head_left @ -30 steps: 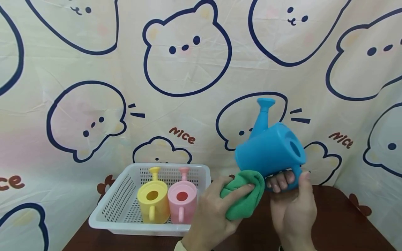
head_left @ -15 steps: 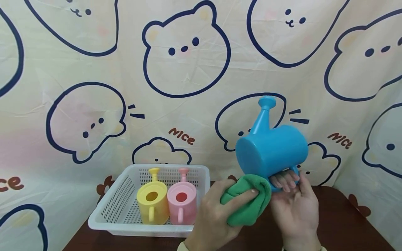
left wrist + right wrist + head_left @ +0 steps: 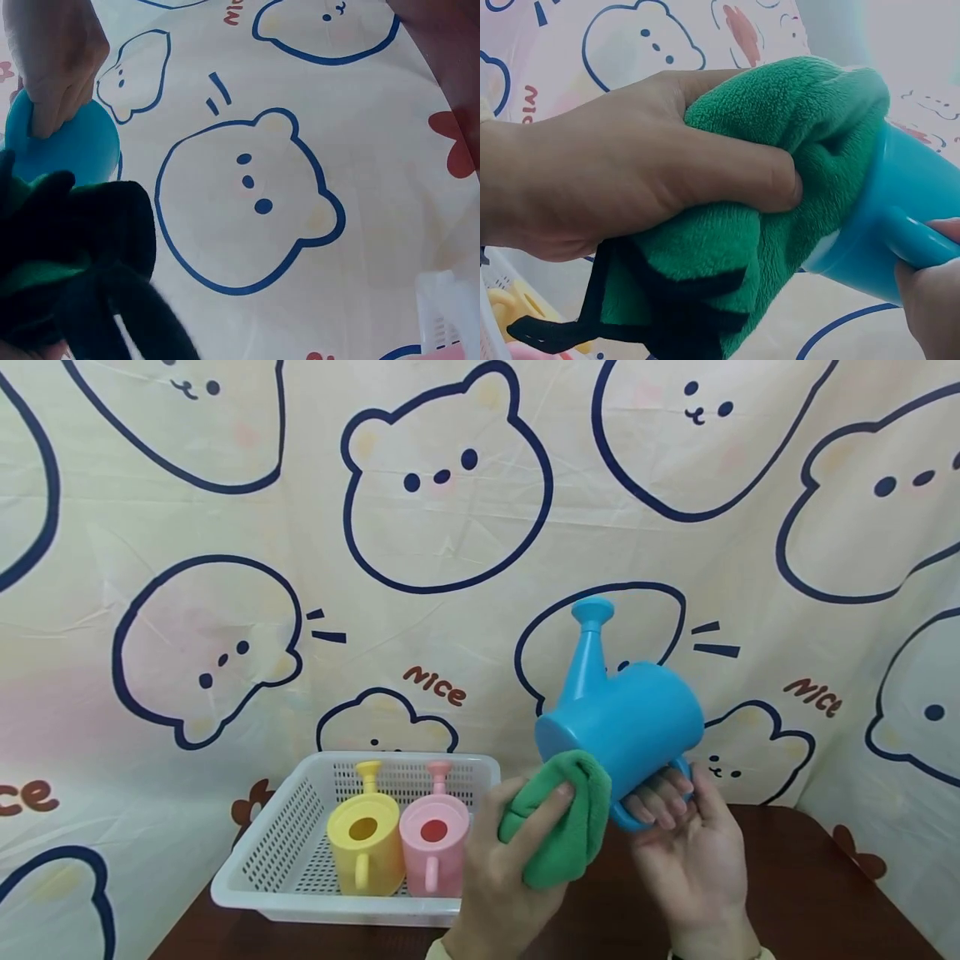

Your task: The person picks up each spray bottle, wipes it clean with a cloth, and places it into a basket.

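A blue toy watering can [image 3: 630, 718] is held tilted above the table, its spout pointing up and its base turned to the left. My right hand [image 3: 693, 852] grips it by the handle from below, fingers curled through the loop. My left hand [image 3: 506, 868] holds a folded green cloth [image 3: 566, 827] against the can's base end. In the right wrist view the cloth [image 3: 802, 142] touches the blue can [image 3: 855, 255], with the left thumb lying across it. The left wrist view shows the cloth dark in the foreground and the can [image 3: 75, 146] behind.
A white perforated plastic basket [image 3: 255, 860] stands on the dark brown table [image 3: 810, 893] at left. Inside it, a yellow watering can [image 3: 382, 852] and a pink watering can [image 3: 442, 860] sit upright side by side. A cartoon-printed cloth backdrop [image 3: 450, 635] hangs close behind.
The blue watering can has turned so that its top opening no longer shows, and it has shifted left over the last half second. Both hands and the green cloth have moved left with it.
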The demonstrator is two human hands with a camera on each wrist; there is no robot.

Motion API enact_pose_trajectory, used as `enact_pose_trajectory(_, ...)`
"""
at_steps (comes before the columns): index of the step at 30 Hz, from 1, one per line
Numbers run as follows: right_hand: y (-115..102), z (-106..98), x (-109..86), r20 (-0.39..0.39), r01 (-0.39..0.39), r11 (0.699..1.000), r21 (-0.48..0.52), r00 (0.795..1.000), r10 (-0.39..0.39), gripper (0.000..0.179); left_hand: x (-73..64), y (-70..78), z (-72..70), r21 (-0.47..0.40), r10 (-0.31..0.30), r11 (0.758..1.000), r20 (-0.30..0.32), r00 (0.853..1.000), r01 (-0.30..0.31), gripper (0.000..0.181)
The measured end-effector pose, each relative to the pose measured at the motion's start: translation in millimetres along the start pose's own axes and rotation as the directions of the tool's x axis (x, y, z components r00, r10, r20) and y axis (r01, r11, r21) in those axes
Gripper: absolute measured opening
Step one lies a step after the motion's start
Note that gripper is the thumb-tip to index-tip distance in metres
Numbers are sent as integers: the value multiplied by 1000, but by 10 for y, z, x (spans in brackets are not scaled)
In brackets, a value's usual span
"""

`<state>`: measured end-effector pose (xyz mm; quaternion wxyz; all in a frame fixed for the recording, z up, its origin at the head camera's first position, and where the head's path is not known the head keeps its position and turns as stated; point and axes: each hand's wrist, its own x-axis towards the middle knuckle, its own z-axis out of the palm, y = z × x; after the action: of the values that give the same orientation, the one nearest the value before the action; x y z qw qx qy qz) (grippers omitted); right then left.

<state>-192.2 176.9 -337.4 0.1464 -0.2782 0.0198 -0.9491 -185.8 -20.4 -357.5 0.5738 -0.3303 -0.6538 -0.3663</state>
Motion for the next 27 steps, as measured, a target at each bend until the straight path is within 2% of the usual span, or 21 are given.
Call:
enact_pose_trajectory(6,9,41,-18,-68,-9,998,-62,998,5,48,17,23,-32,39,-140,989,-25,990,141,74)
enact_pose_trajectory(10,15,77,-14,-83,-13,994,-107,997,4,48,15,45,-40,74,-243,967,-21,970,244,79)
enact_pose_trajectory(14,24,103,0,-83,-18,994,-106,996,9,52,15,54,-40,128,-318,940,-14,948,317,85)
enact_pose_trajectory(17,31,111,6,-83,-12,997,-82,997,5,51,17,52,-38,148,-384,914,13,923,378,89)
enact_pose_trajectory(22,32,113,11,-97,16,997,-79,995,-24,43,29,50,-42,114,-500,864,91,861,490,87)
enact_pose_trajectory(27,10,105,7,-93,49,996,-73,994,-56,41,40,63,-27,106,-557,830,198,806,547,84)
